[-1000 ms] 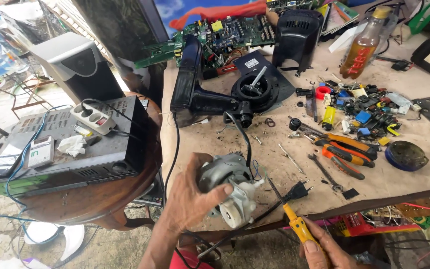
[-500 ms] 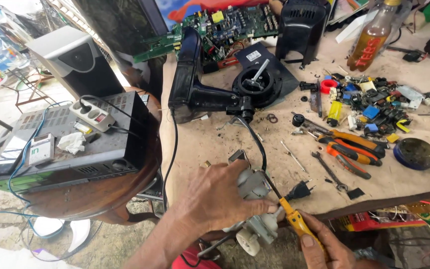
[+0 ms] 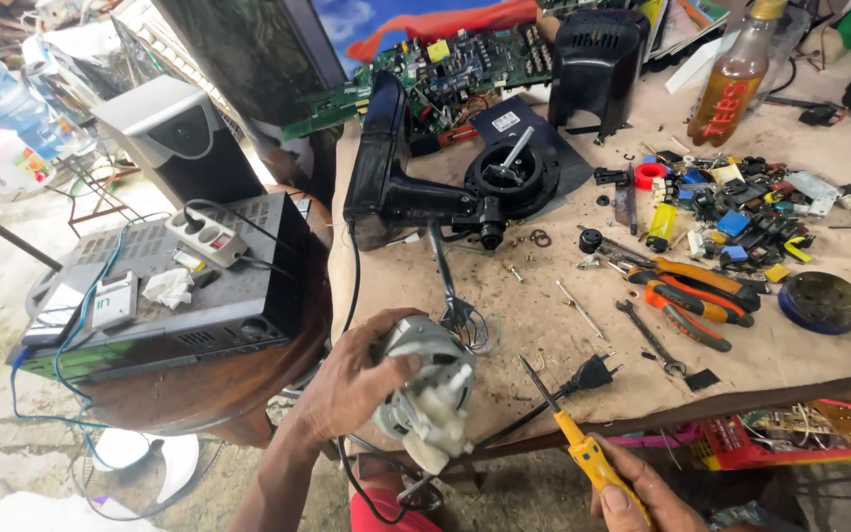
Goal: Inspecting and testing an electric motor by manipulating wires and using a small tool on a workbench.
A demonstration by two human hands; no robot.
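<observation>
Fingers of left hand (image 3: 352,389) wrapped round motor (image 3: 424,389) past table edge (image 3: 642,414), right hand (image 3: 647,498) gripping screwdriver (image 3: 573,438)

Both of the person's arms are bare to the elbow, no sleeves, gloves, rings or watch. The left hand (image 3: 352,389) and right hand (image 3: 647,498) have short, unpainted nails.

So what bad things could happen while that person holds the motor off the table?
The left hand holds the grey motor past the table edge; if it slips, it may fall and tug its wires. The screwdriver in the right hand has a sharp tip near those fingers and could poke them.
</observation>
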